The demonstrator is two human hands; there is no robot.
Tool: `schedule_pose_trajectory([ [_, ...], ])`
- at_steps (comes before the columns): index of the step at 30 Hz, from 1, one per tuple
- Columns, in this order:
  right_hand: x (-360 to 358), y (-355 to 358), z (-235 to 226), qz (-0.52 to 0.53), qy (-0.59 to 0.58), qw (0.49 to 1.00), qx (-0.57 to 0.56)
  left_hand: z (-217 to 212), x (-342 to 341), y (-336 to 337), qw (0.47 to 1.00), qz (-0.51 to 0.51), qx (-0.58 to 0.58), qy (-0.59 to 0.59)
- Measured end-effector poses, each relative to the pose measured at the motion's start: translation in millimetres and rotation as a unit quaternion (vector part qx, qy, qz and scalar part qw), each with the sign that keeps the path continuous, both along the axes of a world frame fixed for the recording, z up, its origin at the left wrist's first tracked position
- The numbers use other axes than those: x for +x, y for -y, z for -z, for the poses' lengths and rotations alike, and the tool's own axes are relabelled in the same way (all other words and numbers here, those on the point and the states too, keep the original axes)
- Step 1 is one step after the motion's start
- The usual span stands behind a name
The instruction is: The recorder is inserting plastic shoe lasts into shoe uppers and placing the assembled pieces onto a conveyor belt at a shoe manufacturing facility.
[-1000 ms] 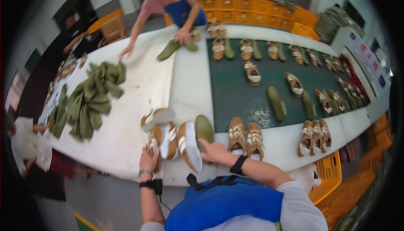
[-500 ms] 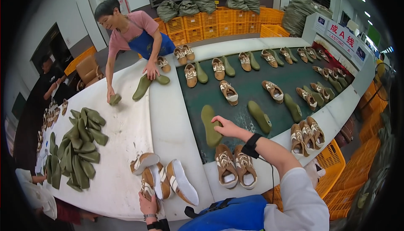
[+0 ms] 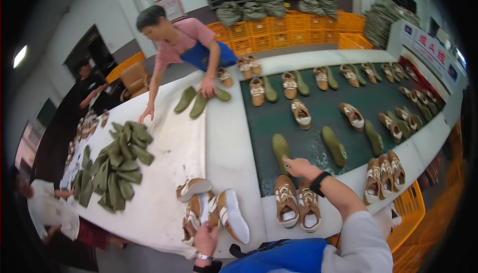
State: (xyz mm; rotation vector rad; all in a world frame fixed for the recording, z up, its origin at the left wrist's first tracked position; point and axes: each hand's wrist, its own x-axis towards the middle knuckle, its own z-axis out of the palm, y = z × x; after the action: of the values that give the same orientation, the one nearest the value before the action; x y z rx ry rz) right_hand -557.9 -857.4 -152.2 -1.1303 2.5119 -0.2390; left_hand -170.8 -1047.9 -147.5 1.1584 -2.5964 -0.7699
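My right hand point(image 3: 301, 167) is closed on the near end of a green shoe last point(image 3: 281, 147), which lies on the dark green belt point(image 3: 313, 133). Below it, a pair of brown sneakers point(image 3: 287, 201) with white stripes stands on the white table edge. At the lower left, my left hand point(image 3: 205, 240) grips a brown sneaker point(image 3: 190, 219) in a small cluster; its fingertips are partly hidden. Beside it, another sneaker point(image 3: 234, 218) lies tilted, showing its white sole. A second green shoe last point(image 3: 333, 146) lies farther right on the belt.
Several lasts form a heap point(image 3: 117, 166) on the white-covered table. Across it, a co-worker point(image 3: 174, 39) in a blue apron reaches to the heap, other hand on lasts point(image 3: 199, 105). Three sneakers point(image 3: 384, 176) stand at the belt's near edge; orange crates point(image 3: 279, 31) line the back.
My view has swung left. My right hand has slid to the last's near end. The co-worker has set a last beside the others and now reaches to the heap with that hand.
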Motion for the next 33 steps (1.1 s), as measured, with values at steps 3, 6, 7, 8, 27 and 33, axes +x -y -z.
schedule_pose_trajectory([
  [3, 37, -28, -24, -0.065, 0.038, 0.994, -0.077, -3, -26, -43, 0.98, 0.059, -0.035, 0.189],
  [6, 78, -50, -48, -0.094, 0.104, 0.981, -0.136, 59, -31, -32, 0.993, 0.024, -0.04, 0.104],
  [7, 89, -57, -49, -0.091, 0.135, 0.974, -0.159, 85, -30, -19, 0.996, 0.052, -0.073, -0.009],
  [8, 97, -65, -42, -0.115, 0.099, 0.957, -0.249, 97, -28, -10, 0.984, 0.084, -0.103, -0.12],
  [27, 145, -73, -94, -0.102, 0.676, 0.641, -0.35, -98, -105, -86, 0.835, 0.284, -0.137, -0.451],
  [33, 150, -63, -99, -0.112, 0.563, 0.761, -0.302, -78, -108, -72, 0.864, 0.196, -0.082, -0.457],
])
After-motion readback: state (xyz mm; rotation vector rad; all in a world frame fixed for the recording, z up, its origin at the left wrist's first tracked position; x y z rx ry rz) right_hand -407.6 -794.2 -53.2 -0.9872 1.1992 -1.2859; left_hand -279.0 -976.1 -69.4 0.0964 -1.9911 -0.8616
